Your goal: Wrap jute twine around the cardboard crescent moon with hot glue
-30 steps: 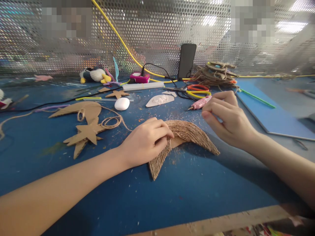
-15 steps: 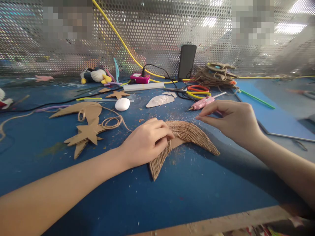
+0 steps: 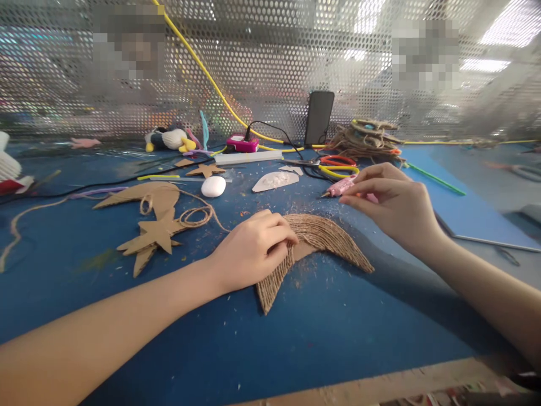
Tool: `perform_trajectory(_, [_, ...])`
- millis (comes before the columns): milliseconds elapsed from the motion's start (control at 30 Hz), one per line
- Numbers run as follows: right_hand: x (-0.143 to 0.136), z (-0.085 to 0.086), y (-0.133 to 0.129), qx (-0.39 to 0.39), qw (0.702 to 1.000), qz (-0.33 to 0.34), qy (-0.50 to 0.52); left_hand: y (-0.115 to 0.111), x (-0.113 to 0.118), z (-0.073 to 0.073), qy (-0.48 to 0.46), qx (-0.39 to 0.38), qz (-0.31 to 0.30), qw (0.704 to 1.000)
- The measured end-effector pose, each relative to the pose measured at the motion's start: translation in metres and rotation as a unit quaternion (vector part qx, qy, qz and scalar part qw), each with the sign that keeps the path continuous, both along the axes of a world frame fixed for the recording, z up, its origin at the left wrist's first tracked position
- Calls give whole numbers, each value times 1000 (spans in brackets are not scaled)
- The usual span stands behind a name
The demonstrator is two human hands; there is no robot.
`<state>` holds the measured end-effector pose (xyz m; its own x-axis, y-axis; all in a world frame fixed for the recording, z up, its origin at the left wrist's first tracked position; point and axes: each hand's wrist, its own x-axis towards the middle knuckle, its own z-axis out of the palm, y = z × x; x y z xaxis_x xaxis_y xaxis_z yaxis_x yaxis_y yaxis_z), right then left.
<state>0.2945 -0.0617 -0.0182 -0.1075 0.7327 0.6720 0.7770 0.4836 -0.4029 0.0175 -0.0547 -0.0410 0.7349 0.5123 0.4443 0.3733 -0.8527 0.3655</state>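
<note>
My left hand (image 3: 256, 251) presses down on a crescent (image 3: 333, 234) of cardboard covered in rows of brown twine, its curled fingers over the left part. A bare cardboard patch shows at the inner curve. Twine (image 3: 198, 214) runs from behind that hand to a loose coil on the left. My right hand (image 3: 391, 200) hovers right of the crescent with thumb and fingers pinched together; whatever is between them, if anything, is hidden. Behind its fingertips lies a pink glue gun (image 3: 340, 186), partly covered by the hand, its nozzle pointing left.
Cardboard stars (image 3: 156, 234) lie at left, near a white egg-shaped piece (image 3: 213, 186). Farther back are scissors (image 3: 338, 169), a glue-covered scrap (image 3: 275, 180), a pink box (image 3: 242, 144) with a black cable, a phone (image 3: 319, 118) and a twine bundle (image 3: 367, 141). A blue board (image 3: 473, 208) occupies the right.
My right hand has moved slightly up and away, closer in front of the glue gun, covering more of it. The left hand stays on the crescent. The view has tilted up slightly.
</note>
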Motion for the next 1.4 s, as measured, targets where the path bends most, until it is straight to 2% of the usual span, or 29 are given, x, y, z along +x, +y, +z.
perform_trajectory(200, [0,0,2,-10,1000,-9,20,1,0,-1,2,2,1,1000])
perform_trajectory(333, [1,1,4,-72,997,5,38,0,0,-2,-6,-5,1,1000])
perform_trajectory(400, [3,1,5,-109,994,-9,29,0,-1,-2,-9,-5,0,1000])
perform_trajectory(500, [6,-1,7,-122,992,-25,10,0,-1,-3,-8,-3,-2,1000])
perform_trajectory(700, [2,2,18,-134,990,-7,-36,-1,-2,-2,-5,6,0,1000])
perform_trajectory(833, [-17,14,45,-139,985,62,-87,-2,-2,-1,-7,7,1,1000])
perform_trajectory(933, [-35,17,77,-137,983,76,-98,-2,-2,-2,-6,12,-1,1000])
perform_trajectory(1067, [-54,8,116,-146,981,77,-99,-1,-3,-3,3,14,-1,1000])
perform_trajectory(1167, [-61,0,130,-157,979,78,-101,0,-3,-3,3,13,0,1000])
perform_trajectory(1267, [-59,1,128,-156,979,71,-108,0,-2,-4,1,12,-1,1000])
perform_trajectory(1400, [-46,22,109,-143,982,46,-112,0,-2,-4,-3,8,-3,1000])
